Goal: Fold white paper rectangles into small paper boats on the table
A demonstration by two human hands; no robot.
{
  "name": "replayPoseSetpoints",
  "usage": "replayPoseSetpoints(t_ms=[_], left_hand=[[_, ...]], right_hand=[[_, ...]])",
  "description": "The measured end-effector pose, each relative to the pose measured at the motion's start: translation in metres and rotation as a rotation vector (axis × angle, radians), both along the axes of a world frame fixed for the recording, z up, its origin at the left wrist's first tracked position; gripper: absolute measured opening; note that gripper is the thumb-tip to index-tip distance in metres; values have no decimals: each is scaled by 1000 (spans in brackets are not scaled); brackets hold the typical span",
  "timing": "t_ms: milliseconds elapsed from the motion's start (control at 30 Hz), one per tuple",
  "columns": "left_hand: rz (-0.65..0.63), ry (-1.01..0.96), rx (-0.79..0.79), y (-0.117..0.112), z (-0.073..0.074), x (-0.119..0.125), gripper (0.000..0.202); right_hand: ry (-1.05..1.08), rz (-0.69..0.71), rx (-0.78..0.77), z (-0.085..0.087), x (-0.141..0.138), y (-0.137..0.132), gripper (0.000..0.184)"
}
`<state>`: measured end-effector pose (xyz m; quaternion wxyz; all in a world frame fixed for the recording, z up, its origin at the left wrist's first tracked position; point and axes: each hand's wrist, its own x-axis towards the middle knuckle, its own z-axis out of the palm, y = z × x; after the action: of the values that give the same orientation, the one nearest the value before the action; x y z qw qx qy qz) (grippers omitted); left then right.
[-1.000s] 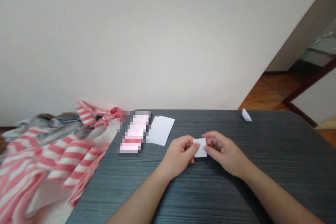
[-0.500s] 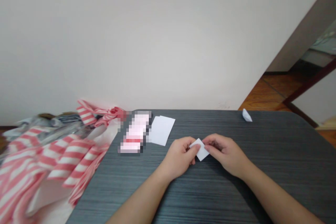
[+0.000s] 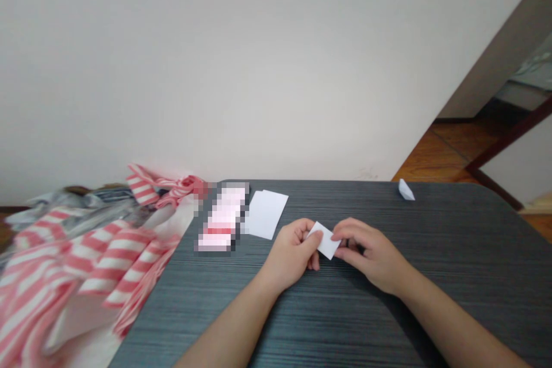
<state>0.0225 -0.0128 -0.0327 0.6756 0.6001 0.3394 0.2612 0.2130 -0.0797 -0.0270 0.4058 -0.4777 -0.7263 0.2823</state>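
A small piece of folded white paper (image 3: pixel 326 242) is held just over the dark table between both hands. My left hand (image 3: pixel 295 250) pinches its left side, thumb on top and fingers beneath. On the right, my right hand (image 3: pixel 366 247) grips the paper's edge between thumb and fingers. Some fingertips are hidden behind the paper. Beyond my left hand lie flat sheets of white paper (image 3: pixel 268 214), slightly offset on one another. A small folded white paper piece (image 3: pixel 405 190) rests near the table's far edge on the right.
The dark wood-grain table (image 3: pixel 207 310) has its far edge against a white wall (image 3: pixel 276 69). A blurred-out pinkish object (image 3: pixel 222 218) lies at the far left of the table. Red-and-white striped cloth (image 3: pixel 107 264) is heaped to the left. Wooden floor (image 3: pixel 435 155) shows at right.
The folded paper has turned and shifted slightly left and up, now showing as a rectangle rather than a diamond. My right thumb has moved from its face to its lower right edge.
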Motion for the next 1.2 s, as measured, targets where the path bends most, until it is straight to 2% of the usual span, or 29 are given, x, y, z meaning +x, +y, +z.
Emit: replayPoseSetpoints(t_ms=[167, 300, 433, 833, 1033, 1200], left_hand=[[-22, 4, 15, 0, 1, 0, 23], [-47, 7, 27, -2, 5, 1, 20], [-70, 13, 39, -4, 7, 2, 21], [-94, 36, 37, -5, 12, 1, 13], [-118, 21, 56, -5, 14, 0, 24], [-127, 72, 82, -6, 11, 0, 19]], right_hand=[[-12, -11, 31, 4, -1, 1, 6], [-16, -45, 19, 8, -4, 1, 15], [-42, -121, -2, 10, -6, 0, 14], [-69, -193, -53, 8, -7, 1, 12], [-80, -210, -60, 8, -8, 1, 11], [-87, -206, -49, 7, -7, 2, 11]])
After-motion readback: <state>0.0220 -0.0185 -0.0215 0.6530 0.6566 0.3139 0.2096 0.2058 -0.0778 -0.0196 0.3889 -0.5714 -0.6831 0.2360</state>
